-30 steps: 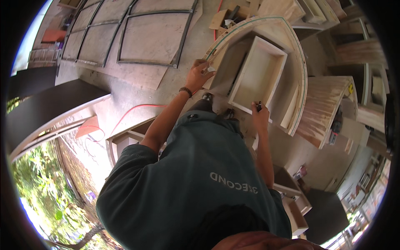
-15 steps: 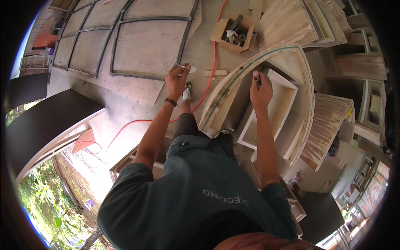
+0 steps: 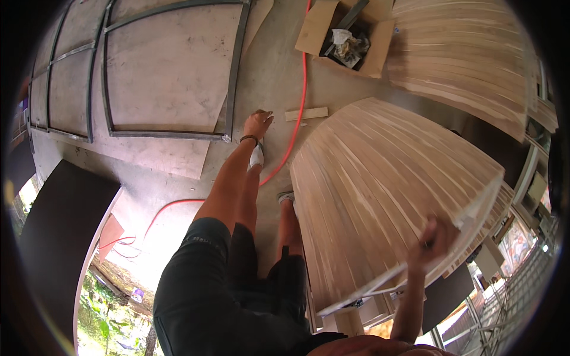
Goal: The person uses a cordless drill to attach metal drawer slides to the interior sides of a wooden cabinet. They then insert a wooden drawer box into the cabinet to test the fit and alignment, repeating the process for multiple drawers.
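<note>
My left hand (image 3: 258, 124) is held out over the floor near a loose wood slat. Its fingers are pinched together, with a tiny white bit at the tips too small to name. My right hand (image 3: 432, 240) is smeared by motion above a large curved panel of striped wood planks (image 3: 374, 178), near its right edge. Its fingers look curled, with something dark between them that I cannot make out. Whether this hand touches the panel cannot be told.
A red hose (image 3: 306, 89) snakes over the floor past a wood slat (image 3: 306, 113). An open cardboard box (image 3: 314, 26) holds crumpled stuff. Dark metal frames (image 3: 230, 89) lie at the far left, a black panel (image 3: 62, 225) nearer. Another striped wood panel (image 3: 457, 53) stands at the far right.
Striped planks now show where an open curved frame with a white-edged drawer stood. My right hand has moved right and nearer. My left hand stays over the floor, and the view has shifted.
</note>
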### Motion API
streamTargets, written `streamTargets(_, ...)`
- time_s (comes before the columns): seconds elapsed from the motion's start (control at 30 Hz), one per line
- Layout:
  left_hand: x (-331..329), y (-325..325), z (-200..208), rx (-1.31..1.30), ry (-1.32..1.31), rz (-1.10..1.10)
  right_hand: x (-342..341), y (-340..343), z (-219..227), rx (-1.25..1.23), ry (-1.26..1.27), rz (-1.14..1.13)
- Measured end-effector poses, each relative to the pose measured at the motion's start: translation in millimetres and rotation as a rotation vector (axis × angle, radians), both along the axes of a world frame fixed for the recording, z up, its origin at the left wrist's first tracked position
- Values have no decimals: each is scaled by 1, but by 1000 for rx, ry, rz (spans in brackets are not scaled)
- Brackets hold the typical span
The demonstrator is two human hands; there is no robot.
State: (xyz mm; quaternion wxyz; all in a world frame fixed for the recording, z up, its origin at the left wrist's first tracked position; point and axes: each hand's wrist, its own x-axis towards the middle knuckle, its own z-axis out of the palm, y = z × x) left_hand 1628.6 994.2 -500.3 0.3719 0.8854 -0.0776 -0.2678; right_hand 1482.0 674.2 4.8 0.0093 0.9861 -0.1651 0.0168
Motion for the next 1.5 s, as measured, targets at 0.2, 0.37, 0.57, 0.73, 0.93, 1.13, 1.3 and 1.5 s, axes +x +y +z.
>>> streamTargets(0.2, 43, -48, -142, -19, 12, 14, 11, -15, -33, 8, -42, 46)
streamTargets(0.37, 35, -75, -201, 71, 26, 36, 16, -21, -59, -19, -126, 27)
streamTargets(0.57, 28, -91, -201, 204, 53, 31, 13, -27, -59, -52, -235, 28)
streamTargets(0.73, 42, -91, -167, 322, 122, 30, 9, -30, -44, -90, -377, 38)
streamTargets(0.93, 26, -56, -71, 366, 173, 27, 3, -4, -3, 122, 12, -26)
streamTargets(1.13, -44, 16, 71, 270, 193, 218, -12, -10, 2, 133, -142, 4)
streamTargets(1.3, -39, 38, 262, -77, -89, 488, -23, -13, 15, 69, -364, 147)
streamTargets(1.5, -37, 46, 675, -998, -625, 294, -68, 25, 163, 564, -751, 70)
